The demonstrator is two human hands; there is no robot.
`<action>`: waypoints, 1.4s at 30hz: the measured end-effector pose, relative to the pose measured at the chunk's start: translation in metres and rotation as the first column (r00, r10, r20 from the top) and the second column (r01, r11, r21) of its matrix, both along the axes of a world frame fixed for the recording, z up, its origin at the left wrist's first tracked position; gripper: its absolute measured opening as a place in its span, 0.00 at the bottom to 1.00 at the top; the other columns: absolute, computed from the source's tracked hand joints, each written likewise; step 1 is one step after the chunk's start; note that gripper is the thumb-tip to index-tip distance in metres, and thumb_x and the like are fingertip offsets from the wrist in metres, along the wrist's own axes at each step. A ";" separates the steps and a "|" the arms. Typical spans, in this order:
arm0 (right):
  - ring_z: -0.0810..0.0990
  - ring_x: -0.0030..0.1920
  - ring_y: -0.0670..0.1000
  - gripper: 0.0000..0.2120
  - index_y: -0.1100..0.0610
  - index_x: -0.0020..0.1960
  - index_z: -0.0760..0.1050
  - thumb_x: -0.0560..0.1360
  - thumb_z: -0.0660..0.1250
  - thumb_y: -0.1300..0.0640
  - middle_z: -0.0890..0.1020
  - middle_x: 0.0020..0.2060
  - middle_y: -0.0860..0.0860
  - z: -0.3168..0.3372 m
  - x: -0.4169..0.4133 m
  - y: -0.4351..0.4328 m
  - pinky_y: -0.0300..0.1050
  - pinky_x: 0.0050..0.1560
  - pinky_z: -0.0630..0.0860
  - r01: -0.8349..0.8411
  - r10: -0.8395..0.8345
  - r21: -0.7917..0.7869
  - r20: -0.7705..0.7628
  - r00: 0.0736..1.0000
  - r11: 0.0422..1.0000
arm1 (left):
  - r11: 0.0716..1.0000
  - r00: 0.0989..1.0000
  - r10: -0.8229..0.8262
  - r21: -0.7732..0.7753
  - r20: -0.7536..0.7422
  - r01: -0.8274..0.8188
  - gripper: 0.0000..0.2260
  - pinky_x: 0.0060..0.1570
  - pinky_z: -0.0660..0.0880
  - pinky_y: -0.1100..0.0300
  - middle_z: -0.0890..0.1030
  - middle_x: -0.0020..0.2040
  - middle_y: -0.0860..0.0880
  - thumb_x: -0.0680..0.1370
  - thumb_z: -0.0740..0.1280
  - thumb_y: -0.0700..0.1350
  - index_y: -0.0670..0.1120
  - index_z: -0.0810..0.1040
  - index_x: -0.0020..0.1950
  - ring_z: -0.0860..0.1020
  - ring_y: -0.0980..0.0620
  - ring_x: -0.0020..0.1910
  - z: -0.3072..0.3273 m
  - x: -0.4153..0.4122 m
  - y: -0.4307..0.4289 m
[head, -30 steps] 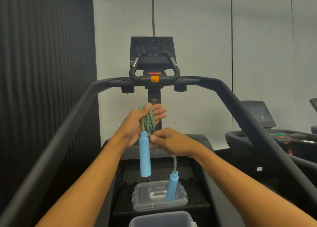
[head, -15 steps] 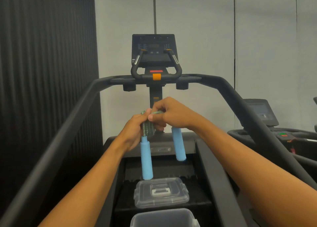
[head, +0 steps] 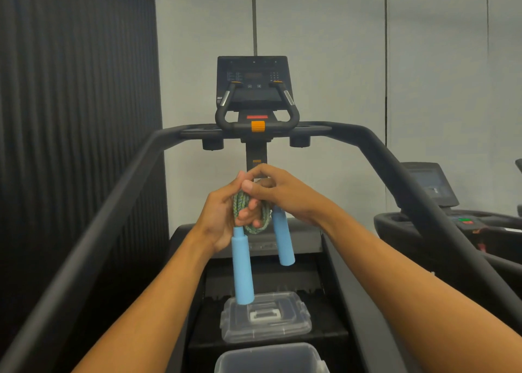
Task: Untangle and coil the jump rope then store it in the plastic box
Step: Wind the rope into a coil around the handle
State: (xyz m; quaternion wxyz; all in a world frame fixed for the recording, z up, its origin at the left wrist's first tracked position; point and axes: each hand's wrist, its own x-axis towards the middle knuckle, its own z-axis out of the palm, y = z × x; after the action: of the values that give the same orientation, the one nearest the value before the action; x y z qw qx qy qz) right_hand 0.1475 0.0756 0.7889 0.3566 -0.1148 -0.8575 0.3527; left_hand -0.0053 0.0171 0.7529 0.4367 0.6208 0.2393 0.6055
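Observation:
The jump rope has a green braided cord [head: 255,217] wound into a small coil and two light blue handles. My left hand [head: 223,217] grips the coil, and one handle [head: 242,268] hangs straight down from it. My right hand [head: 278,192] pinches the top of the coil from the right, with the second handle [head: 283,238] hanging below it. Both hands are held in front of my chest. Beneath them, a clear plastic box lid [head: 265,317] lies on a black step, and the rim of the open plastic box [head: 271,357] shows at the bottom edge.
I stand on a black stair-climber machine. Its handrails [head: 113,200] run up both sides to the console [head: 253,80]. A grey wall is behind, a dark ribbed panel [head: 76,104] to the left, and another exercise machine [head: 440,200] to the right.
My right hand rose from below the coil to its top, bringing the second handle up beside the first. More cord is now wrapped around the coil.

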 end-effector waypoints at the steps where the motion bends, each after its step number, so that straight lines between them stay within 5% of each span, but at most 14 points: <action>1: 0.86 0.40 0.52 0.16 0.61 0.58 0.76 0.81 0.65 0.48 0.86 0.41 0.55 -0.002 -0.001 0.000 0.48 0.46 0.83 -0.004 0.004 -0.005 0.015 1.000 1.000 | 1.000 1.000 -0.018 -0.011 0.000 0.018 0.23 0.31 0.70 0.57 0.69 0.27 0.47 0.83 0.57 0.57 0.38 0.77 0.47 0.65 0.54 0.23 0.000 -0.002 0.001; 4: 0.87 0.43 0.51 0.19 0.64 0.51 0.76 0.84 0.60 0.47 0.87 0.43 0.55 -0.010 -0.004 -0.004 0.42 0.45 0.82 -0.132 0.133 -0.130 -0.003 0.991 0.983 | 0.998 0.999 -0.042 -0.040 -0.022 0.041 0.24 0.30 0.70 0.59 0.66 0.22 0.50 0.83 0.59 0.57 0.41 0.71 0.34 0.64 0.55 0.20 0.003 -0.007 0.003; 9: 0.82 0.34 0.44 0.21 0.59 0.45 0.73 0.84 0.55 0.44 0.84 0.34 0.47 -0.023 -0.012 -0.003 0.40 0.43 0.79 -0.055 0.049 -0.058 -0.104 0.993 0.997 | 0.997 0.998 -0.014 -0.081 -0.055 0.010 0.23 0.33 0.75 0.61 0.71 0.24 0.50 0.81 0.62 0.57 0.41 0.75 0.35 0.68 0.57 0.21 0.007 -0.010 0.001; 14: 0.79 0.35 0.58 0.25 0.59 0.39 0.71 0.80 0.56 0.37 0.82 0.33 0.56 -0.032 -0.027 0.007 0.41 0.39 0.78 -0.064 0.055 -0.040 -0.206 0.977 0.997 | 0.989 0.987 0.086 -0.108 -0.136 -0.101 0.23 0.34 0.78 0.64 0.76 0.27 0.48 0.78 0.63 0.59 0.42 0.79 0.35 0.76 0.56 0.24 0.010 -0.013 -0.002; 19: 0.80 0.35 0.54 0.27 0.60 0.44 0.70 0.78 0.57 0.34 0.82 0.33 0.54 -0.038 -0.034 0.023 0.48 0.42 0.78 0.019 -0.015 0.016 -0.245 0.970 1.000 | 0.963 0.946 0.257 -0.034 -0.200 -0.269 0.23 0.34 0.78 0.64 0.77 0.29 0.46 0.76 0.64 0.60 0.41 0.80 0.35 0.78 0.52 0.28 0.011 -0.012 0.001; 23: 0.81 0.37 0.52 0.22 0.59 0.46 0.70 0.83 0.56 0.40 0.82 0.35 0.53 -0.036 -0.035 0.029 0.55 0.47 0.80 0.123 -0.099 0.076 -0.263 0.960 0.990 | 0.920 0.897 0.391 0.060 -0.207 -0.387 0.23 0.40 0.75 0.62 0.75 0.29 0.48 0.76 0.62 0.61 0.43 0.77 0.36 0.74 0.53 0.30 0.008 -0.003 0.007; 26: 0.80 0.35 0.45 0.16 0.59 0.46 0.70 0.85 0.57 0.48 0.81 0.33 0.46 -0.033 -0.030 0.030 0.42 0.42 0.78 0.174 -0.142 0.091 -0.284 0.948 0.981 | 0.912 0.892 0.410 0.081 -0.190 -0.402 0.22 0.43 0.77 0.61 0.76 0.32 0.48 0.80 0.60 0.59 0.44 0.74 0.36 0.75 0.54 0.34 0.005 0.001 0.013; 29: 0.76 0.36 0.44 0.14 0.58 0.45 0.72 0.84 0.60 0.49 0.79 0.36 0.45 -0.037 -0.027 0.033 0.41 0.41 0.74 0.254 -0.206 0.128 -0.300 0.931 0.959 | 0.907 0.886 0.421 0.063 -0.193 -0.417 0.20 0.46 0.77 0.57 0.77 0.37 0.45 0.82 0.60 0.57 0.45 0.71 0.36 0.77 0.49 0.39 0.005 -0.005 0.017; 33: 0.79 0.41 0.48 0.14 0.60 0.50 0.73 0.83 0.62 0.48 0.81 0.42 0.51 -0.041 -0.027 0.037 0.47 0.43 0.77 0.244 -0.216 0.074 -0.276 0.937 0.967 | 0.909 0.890 0.414 0.039 -0.189 -0.414 0.24 0.58 0.78 0.47 0.81 0.46 0.35 0.83 0.59 0.57 0.35 0.76 0.47 0.80 0.41 0.48 0.002 -0.005 0.020; 36: 0.83 0.46 0.51 0.13 0.58 0.59 0.72 0.82 0.65 0.50 0.82 0.51 0.55 -0.041 -0.021 0.038 0.44 0.36 0.81 0.165 -0.166 -0.025 -0.192 0.967 0.986 | 0.906 0.888 0.423 0.042 -0.180 -0.422 0.24 0.61 0.79 0.45 0.83 0.56 0.33 0.83 0.58 0.55 0.34 0.78 0.60 0.83 0.39 0.56 0.002 -0.006 0.017; 39: 0.85 0.52 0.55 0.15 0.57 0.66 0.71 0.82 0.66 0.54 0.82 0.56 0.55 -0.042 -0.017 0.039 0.46 0.37 0.83 0.142 -0.144 -0.026 -0.153 0.978 0.990 | 0.884 0.860 0.466 0.070 -0.209 -0.462 0.28 0.63 0.74 0.36 0.80 0.54 0.29 0.82 0.60 0.56 0.28 0.74 0.58 0.82 0.36 0.52 0.002 -0.010 0.016; 42: 0.84 0.48 0.53 0.13 0.59 0.67 0.72 0.84 0.61 0.58 0.81 0.54 0.55 -0.047 -0.024 0.036 0.47 0.38 0.84 0.135 -0.148 -0.076 -0.193 0.970 0.988 | 0.850 0.824 0.526 0.101 -0.208 -0.517 0.28 0.60 0.76 0.35 0.80 0.52 0.30 0.79 0.62 0.59 0.33 0.75 0.58 0.81 0.41 0.49 -0.002 -0.008 0.020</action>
State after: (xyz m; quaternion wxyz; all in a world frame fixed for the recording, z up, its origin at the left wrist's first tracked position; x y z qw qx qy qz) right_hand 0.1240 0.1118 0.7417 0.4606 -0.1510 -0.7960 0.3626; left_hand -0.0135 0.0367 0.7510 0.2117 0.6056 0.4361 0.6311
